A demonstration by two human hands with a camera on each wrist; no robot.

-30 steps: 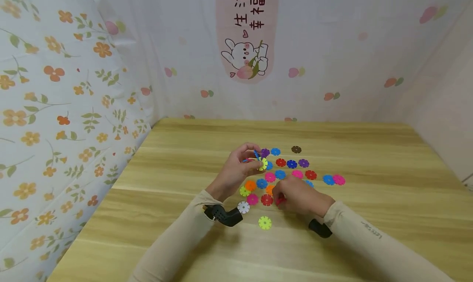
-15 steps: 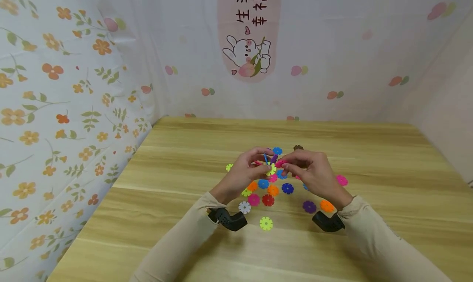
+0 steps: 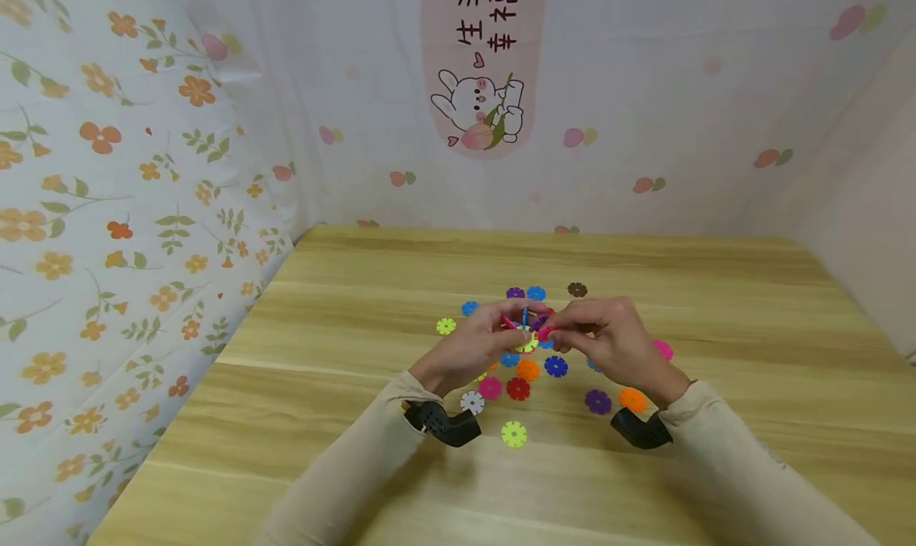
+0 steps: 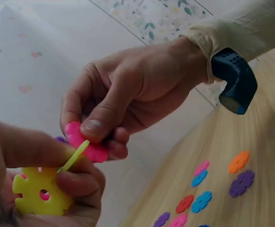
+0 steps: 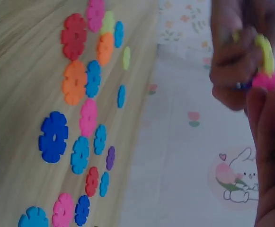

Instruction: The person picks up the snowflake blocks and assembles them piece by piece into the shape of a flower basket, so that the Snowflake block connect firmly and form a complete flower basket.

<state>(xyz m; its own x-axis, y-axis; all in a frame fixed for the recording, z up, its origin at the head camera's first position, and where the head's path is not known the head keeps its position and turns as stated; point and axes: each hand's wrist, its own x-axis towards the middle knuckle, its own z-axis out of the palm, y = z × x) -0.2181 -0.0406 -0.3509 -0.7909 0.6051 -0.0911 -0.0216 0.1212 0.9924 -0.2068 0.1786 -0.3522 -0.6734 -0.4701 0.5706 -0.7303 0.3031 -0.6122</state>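
My left hand [image 3: 475, 341] holds a small cluster of joined notched plastic discs above the table. A yellow disc [image 4: 31, 191] faces outward in the left wrist view, with another thin yellow disc [image 4: 75, 157] edge-on beside it. Blue [image 3: 525, 317] and purple parts also show among the fingers; the rest is hidden by the hand. Between thumb and fingers, my right hand [image 3: 608, 335] pinches a pink disc [image 4: 95, 151]. That pink disc meets the edge-on yellow one; how deeply their notches engage cannot be seen.
Loose discs lie flat below the hands, including a white [image 3: 471, 403], a yellow [image 3: 514, 434], a red [image 3: 518, 389], a purple [image 3: 598, 401] and an orange one [image 3: 633, 399]. A brown disc [image 3: 576, 290] lies farther back. Patterned cloth [image 3: 343, 117] hangs behind the wooden table [image 3: 751, 331].
My right hand has risen from the loose discs with the pink disc and come against the left hand's cluster. Both hands have since shifted slightly toward me, still together.
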